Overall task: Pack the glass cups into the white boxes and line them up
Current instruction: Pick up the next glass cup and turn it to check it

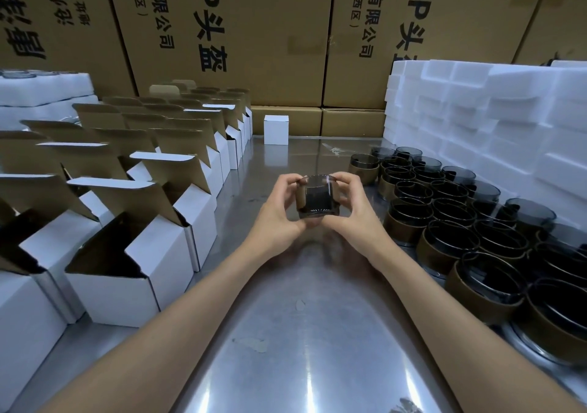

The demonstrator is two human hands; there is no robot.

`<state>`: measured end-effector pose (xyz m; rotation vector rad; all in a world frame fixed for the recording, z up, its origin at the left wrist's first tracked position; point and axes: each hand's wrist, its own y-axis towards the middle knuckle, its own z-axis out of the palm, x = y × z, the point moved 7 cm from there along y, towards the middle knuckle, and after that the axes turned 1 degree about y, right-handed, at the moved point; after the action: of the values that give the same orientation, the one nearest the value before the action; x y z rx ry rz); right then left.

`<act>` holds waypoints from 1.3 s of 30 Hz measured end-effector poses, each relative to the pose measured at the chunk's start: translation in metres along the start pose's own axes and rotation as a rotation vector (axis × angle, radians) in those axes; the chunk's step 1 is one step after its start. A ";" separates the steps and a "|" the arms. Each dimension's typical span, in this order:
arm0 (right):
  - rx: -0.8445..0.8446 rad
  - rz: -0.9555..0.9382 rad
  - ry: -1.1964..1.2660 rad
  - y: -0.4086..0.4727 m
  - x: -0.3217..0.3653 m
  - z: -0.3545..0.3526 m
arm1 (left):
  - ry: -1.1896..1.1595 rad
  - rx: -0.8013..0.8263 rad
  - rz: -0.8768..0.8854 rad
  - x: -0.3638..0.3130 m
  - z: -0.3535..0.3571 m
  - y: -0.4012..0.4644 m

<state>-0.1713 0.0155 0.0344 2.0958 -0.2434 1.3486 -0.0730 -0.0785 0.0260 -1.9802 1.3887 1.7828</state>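
Hands: left hand point(279, 219) and right hand point(352, 215) grip one dark glass cup point(317, 198) above the surface point(301, 333) | open white boxes point(152, 222) left, edge-cropped | cups point(444, 219) right; cup base hidden by palms.

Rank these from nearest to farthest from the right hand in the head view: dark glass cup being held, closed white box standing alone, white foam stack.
1. Dark glass cup: gripped in the right hand.
2. White foam stack: far right.
3. Closed white box: far end, centre-left.
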 end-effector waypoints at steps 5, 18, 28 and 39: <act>-0.066 -0.036 -0.104 -0.003 0.005 -0.002 | 0.142 -0.024 0.136 -0.012 0.000 -0.001; -0.120 -0.101 -0.137 0.000 0.006 -0.006 | 0.182 -0.073 0.177 -0.015 -0.002 -0.002; -0.119 -0.058 -0.082 0.001 0.002 -0.007 | 0.081 -0.031 0.027 -0.001 -0.002 0.000; -0.070 -0.055 -0.077 0.001 0.004 -0.004 | 0.067 -0.102 0.019 0.000 -0.008 0.000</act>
<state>-0.1729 0.0174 0.0395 2.0832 -0.2599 1.2119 -0.0676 -0.0834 0.0286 -2.1030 1.3664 1.8470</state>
